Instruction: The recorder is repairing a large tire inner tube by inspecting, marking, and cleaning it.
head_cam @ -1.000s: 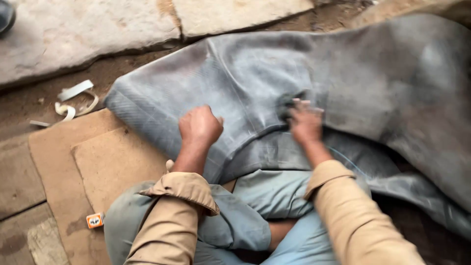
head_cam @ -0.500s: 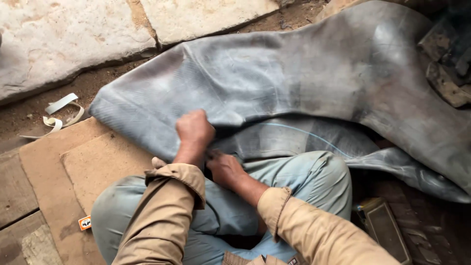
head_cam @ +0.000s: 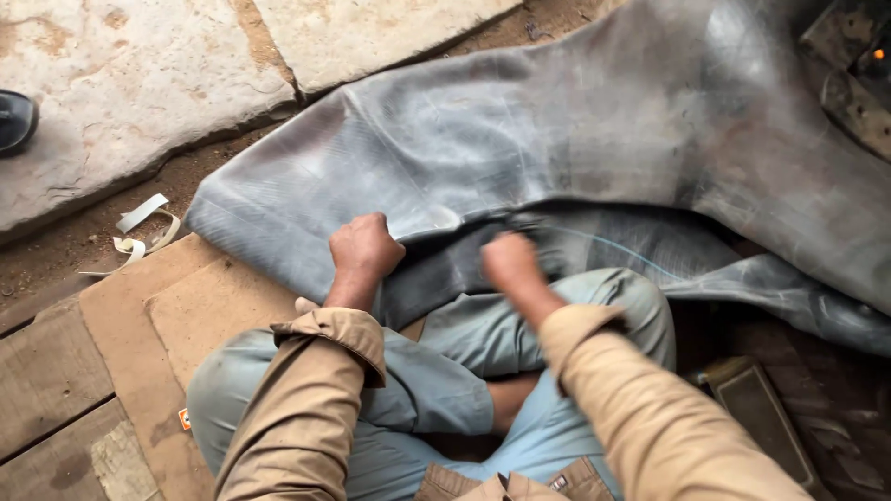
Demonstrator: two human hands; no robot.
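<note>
Item: large grey rubber inner tube, spread on ground before the seated person's knees. Left hand: grip clenched on its near edge. Right hand: blurred, grip indeterminable. Step: working along the edge; a steadier hold seems needed.

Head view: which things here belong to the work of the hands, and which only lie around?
In the work:
- grey rubber inner tube, flat on the ground
- left hand, fisted on its edge
- right hand, blurred, at its fold

Lying about:
- white strips
- cardboard sheet
- stone slabs
- dark shoe
- dark tray
</note>
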